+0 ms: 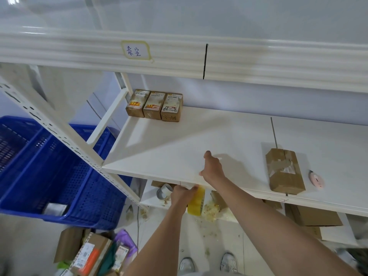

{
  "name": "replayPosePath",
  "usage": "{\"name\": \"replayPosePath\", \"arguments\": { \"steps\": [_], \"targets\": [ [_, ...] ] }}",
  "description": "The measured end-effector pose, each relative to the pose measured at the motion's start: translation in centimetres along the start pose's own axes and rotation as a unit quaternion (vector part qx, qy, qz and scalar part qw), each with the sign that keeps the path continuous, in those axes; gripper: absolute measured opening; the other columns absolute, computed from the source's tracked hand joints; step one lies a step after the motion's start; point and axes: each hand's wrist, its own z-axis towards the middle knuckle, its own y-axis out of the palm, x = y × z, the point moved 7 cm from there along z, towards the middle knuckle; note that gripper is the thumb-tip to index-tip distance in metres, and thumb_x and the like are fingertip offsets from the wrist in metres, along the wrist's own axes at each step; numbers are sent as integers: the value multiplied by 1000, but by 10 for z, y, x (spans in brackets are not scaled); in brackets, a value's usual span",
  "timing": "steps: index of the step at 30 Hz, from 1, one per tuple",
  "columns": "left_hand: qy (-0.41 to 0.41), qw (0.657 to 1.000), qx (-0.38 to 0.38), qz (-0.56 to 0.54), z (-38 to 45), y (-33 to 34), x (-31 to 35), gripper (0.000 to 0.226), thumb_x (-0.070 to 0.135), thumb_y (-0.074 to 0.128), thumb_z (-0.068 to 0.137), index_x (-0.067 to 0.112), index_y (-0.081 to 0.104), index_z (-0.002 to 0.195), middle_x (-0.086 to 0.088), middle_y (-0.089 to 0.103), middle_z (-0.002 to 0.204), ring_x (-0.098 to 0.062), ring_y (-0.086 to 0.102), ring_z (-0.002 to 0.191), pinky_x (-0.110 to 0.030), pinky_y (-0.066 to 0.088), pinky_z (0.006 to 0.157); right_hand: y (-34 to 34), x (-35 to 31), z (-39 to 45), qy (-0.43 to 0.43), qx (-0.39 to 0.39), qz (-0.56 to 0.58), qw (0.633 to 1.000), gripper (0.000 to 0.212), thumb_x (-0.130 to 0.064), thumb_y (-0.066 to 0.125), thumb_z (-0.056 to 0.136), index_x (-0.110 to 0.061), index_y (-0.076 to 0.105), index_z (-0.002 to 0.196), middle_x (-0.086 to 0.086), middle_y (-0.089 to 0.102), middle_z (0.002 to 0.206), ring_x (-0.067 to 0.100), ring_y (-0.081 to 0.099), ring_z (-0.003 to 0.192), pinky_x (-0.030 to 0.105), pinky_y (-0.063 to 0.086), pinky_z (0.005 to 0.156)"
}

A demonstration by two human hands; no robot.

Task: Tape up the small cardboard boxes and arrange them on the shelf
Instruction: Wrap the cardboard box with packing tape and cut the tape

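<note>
Three small labelled cardboard boxes point(153, 105) stand side by side at the back left of the white shelf point(179, 144). Another small cardboard box point(284, 172) lies near the shelf's front edge on the right, with torn old tape on top. My left hand point(182, 195) grips a yellowish roll of clear tape point(196, 201) just below the shelf's front edge. My right hand point(212, 168) hovers over the front of the shelf, left of that box, and appears to pinch the tape's free end drawn up from the roll.
A pink cutter point(317, 179) lies right of the lone box. Blue plastic crates point(49, 172) stand left of the rack. The lower shelf holds a silver tape roll point(164, 192), flat cardboard point(314, 216) and crumbs. Several parcels point(93, 253) lie on the floor.
</note>
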Motion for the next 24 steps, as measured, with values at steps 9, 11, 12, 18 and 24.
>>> {"name": "replayPosePath", "arguments": {
  "steps": [9, 11, 12, 18, 24],
  "targets": [
    [90, 976, 92, 175, -20, -22, 33, 31, 40, 63, 91, 9, 58, 85, -2, 60, 72, -17, 52, 63, -24, 31, 50, -45, 52, -5, 84, 80, 130, 985, 23, -5, 56, 93, -6, 59, 117, 13, 62, 115, 31, 62, 105, 38, 54, 88],
    [122, 973, 115, 157, -27, -22, 47, 26, 27, 60, 91, 9, 52, 73, -5, 57, 64, -21, 51, 61, -26, 34, 54, -50, 71, -12, 120, 91, 189, 970, 21, -4, 56, 91, 3, 66, 108, 18, 70, 106, 29, 67, 93, 44, 58, 87],
    [142, 973, 117, 142, -32, -19, 54, 26, 23, 59, 91, 10, 50, 70, -5, 54, 62, -23, 49, 61, -29, 34, 56, -48, 82, -17, 150, 83, 230, 958, 21, -3, 56, 89, 9, 68, 102, 22, 72, 97, 28, 68, 80, 46, 61, 80],
    [51, 995, -58, -69, -51, 43, 53, 22, 14, 56, 94, 2, 64, 76, -9, 64, 67, -19, 58, 54, -32, 56, 59, -5, 115, -63, 288, -139, 301, 898, 17, 4, 54, 93, 4, 63, 79, 17, 68, 61, 28, 65, 55, 35, 57, 60],
    [-18, 987, -119, -107, -68, 74, 37, 19, -1, 51, 97, 2, 51, 78, -17, 61, 86, -29, 64, 78, -41, 60, 83, 30, 141, -80, 329, -145, 454, 815, 10, 6, 55, 96, 0, 63, 93, 17, 62, 91, 32, 61, 82, 43, 58, 86]
  ]
}}
